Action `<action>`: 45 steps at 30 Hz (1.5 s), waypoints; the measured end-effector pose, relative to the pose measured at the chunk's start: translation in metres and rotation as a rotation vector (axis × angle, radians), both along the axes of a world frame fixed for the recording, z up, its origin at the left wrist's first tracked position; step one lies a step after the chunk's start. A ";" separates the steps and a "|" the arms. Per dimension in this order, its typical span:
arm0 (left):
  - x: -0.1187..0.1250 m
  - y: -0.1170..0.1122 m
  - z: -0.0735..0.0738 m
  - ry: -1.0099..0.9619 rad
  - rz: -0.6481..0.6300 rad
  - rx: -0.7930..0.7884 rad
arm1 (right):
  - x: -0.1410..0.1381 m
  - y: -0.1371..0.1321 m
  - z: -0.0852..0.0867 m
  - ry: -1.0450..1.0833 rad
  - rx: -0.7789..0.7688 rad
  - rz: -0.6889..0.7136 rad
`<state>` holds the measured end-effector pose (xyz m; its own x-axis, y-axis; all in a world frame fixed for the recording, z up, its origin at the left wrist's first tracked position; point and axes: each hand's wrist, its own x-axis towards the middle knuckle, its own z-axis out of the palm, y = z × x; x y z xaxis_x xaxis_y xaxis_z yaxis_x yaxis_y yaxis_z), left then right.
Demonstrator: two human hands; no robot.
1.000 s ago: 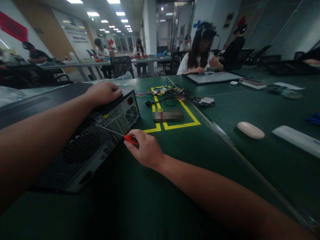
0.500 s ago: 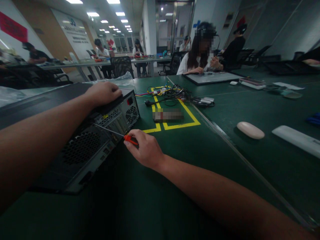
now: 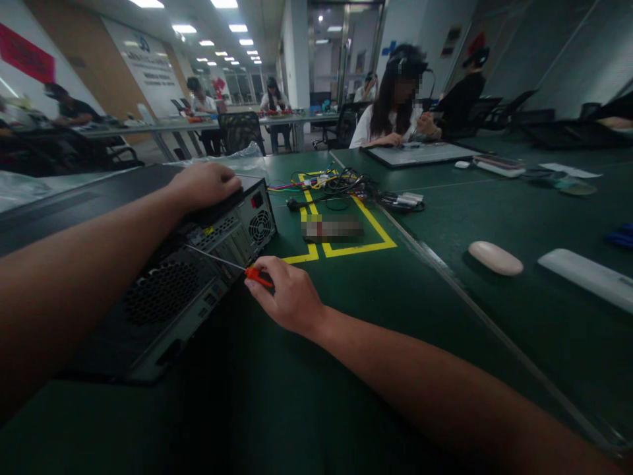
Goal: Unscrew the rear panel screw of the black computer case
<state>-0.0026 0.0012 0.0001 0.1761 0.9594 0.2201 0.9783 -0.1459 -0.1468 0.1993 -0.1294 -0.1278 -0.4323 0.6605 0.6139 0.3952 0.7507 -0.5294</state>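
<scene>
A desktop computer case (image 3: 198,307) lies on its side at the left, its back with vents, slots and ports turned toward me. My left hand (image 3: 205,185) rests on the top panel near the back edge, fingers lying together on the surface and gripping nothing. Closed around the orange handle of a screwdriver (image 3: 253,272) is my right hand (image 3: 289,293). The screwdriver's thin shaft slants up and left to the back of the case, below my left hand. Its tip is too dark to make out exactly.
Beyond the case lie tangled cables (image 3: 346,181) and a blurred-out object (image 3: 333,229) by yellow tape (image 3: 378,231). Rightward are a pinkish rounded object (image 3: 495,258) and a white bar (image 3: 588,274). Across the green table (image 3: 395,297), a co-worker (image 3: 395,105) sits at a flat panel (image 3: 420,154).
</scene>
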 end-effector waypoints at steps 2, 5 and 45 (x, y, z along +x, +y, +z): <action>0.000 0.000 0.000 0.014 -0.009 0.007 | 0.000 0.000 0.000 -0.004 0.004 -0.005; 0.002 0.000 0.001 0.014 0.000 0.005 | 0.000 -0.001 0.001 -0.002 0.007 -0.016; 0.002 0.000 0.001 -0.001 -0.002 -0.002 | 0.000 0.000 0.000 0.011 0.027 0.009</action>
